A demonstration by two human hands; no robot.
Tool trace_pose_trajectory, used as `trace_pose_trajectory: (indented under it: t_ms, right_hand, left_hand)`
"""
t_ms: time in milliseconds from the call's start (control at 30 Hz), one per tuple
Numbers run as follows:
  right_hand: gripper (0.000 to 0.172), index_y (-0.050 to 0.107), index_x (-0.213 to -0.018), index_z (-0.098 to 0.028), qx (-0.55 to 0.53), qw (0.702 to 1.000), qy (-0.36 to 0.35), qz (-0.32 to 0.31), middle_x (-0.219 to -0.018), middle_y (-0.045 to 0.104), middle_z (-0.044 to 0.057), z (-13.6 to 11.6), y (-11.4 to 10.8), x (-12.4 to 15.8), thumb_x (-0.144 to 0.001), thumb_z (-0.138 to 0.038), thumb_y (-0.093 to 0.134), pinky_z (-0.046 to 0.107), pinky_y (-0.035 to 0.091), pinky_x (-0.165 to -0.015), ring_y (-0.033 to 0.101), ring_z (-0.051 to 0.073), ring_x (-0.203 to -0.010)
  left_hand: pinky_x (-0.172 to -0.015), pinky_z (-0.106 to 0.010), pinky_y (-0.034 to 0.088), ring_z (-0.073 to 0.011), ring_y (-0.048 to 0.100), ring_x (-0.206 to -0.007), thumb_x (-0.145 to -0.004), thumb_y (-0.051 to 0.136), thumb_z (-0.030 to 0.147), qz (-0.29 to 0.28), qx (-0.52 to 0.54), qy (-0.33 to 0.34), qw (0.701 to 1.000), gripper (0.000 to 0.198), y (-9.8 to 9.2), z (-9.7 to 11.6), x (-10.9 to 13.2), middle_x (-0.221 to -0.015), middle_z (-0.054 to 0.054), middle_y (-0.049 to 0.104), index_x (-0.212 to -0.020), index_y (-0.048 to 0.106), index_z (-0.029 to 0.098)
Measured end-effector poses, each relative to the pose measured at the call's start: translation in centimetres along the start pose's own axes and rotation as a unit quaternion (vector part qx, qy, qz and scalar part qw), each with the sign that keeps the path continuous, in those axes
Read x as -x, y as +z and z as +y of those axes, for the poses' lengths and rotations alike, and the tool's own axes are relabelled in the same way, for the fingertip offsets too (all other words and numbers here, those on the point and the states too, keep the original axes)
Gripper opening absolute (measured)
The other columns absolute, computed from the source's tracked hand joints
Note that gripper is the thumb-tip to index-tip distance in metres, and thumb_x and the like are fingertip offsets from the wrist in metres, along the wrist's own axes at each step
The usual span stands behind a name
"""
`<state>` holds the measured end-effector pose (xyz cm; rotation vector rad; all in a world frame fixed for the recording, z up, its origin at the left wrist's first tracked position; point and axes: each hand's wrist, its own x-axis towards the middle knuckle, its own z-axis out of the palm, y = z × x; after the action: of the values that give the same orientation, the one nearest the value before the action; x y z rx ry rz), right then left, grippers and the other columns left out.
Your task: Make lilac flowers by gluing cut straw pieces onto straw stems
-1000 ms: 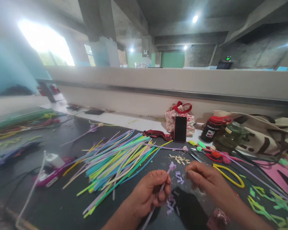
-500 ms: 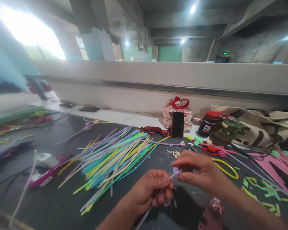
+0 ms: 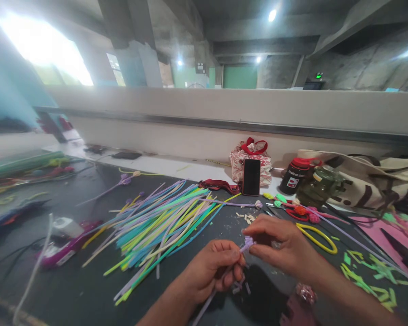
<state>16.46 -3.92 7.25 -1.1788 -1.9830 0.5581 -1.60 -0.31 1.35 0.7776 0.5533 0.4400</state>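
Note:
A lavender flower made of short strips sits at the top end of a pale purple stick. My left hand is closed round the stick just below the flower. At the flower's right side, the thumb and fingers of my right hand pinch it; the exact contact is partly hidden. Beneath my hands lie several short lavender pieces. Left of them spreads a pile of long coloured sticks, in purple, green, yellow and blue.
A magenta-and-white glue gun lies at the left. Behind stand a phone, a patterned bag, a black bottle and a green jar. Scissors, a yellow loop and green scraps lie at the right.
My right hand's fingers have shifted slightly around the flower. My left hand keeps its grip on the stick, and the things on the table have not moved.

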Motion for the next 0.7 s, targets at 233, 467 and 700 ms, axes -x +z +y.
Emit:
trace_pose_trajectory:
  t_ms: [233, 467, 700]
  right_hand:
    - [0.022, 0.065, -0.093, -0.018, -0.022, 1.0, 0.009, -0.006, -0.068, 0.054, -0.002, -0.4, 0.2, 0.1, -0.071, -0.019, 0.064, 0.023, 0.04, -0.056, 0.05, 0.011, -0.059]
    - [0.022, 0.06, -0.099, -0.024, -0.119, 0.978, 0.104, 0.134, -0.081, 0.057, 0.001, 0.1, -0.5, 0.7, -0.081, -0.034, 0.054, 0.022, 0.039, -0.054, 0.051, 0.011, -0.061]
    - [0.032, 0.046, -0.06, -0.02, -0.15, 0.952, 0.261, 0.054, -0.043, 0.039, -0.007, 1.3, 1.7, 3.0, -0.086, -0.04, 0.042, 0.021, 0.027, -0.044, 0.036, 0.009, -0.043]
  left_hand:
    - [-0.028, -0.012, 0.02, -0.0027, 0.042, -0.03, -0.066, 0.066, 0.032, 0.001, 0.008, 0.014, 1.0, 0.023, -0.1, -0.1, -0.1, -0.048, -0.001, 0.059, -0.064, 0.059, 0.01]
    - [-0.03, -0.012, 0.017, -0.0014, 0.038, -0.032, -0.069, 0.063, 0.027, -0.014, 0.074, 0.02, 0.997, 0.018, -0.4, 0.0, -0.2, -0.05, 0.001, 0.055, -0.068, 0.058, 0.011]
    - [-0.041, -0.014, 0.035, -0.0069, 0.054, -0.051, -0.069, 0.065, 0.024, 0.09, 0.174, 0.058, 0.979, 0.014, -0.3, 0.1, -0.6, -0.065, -0.002, 0.06, -0.074, 0.06, 0.012]
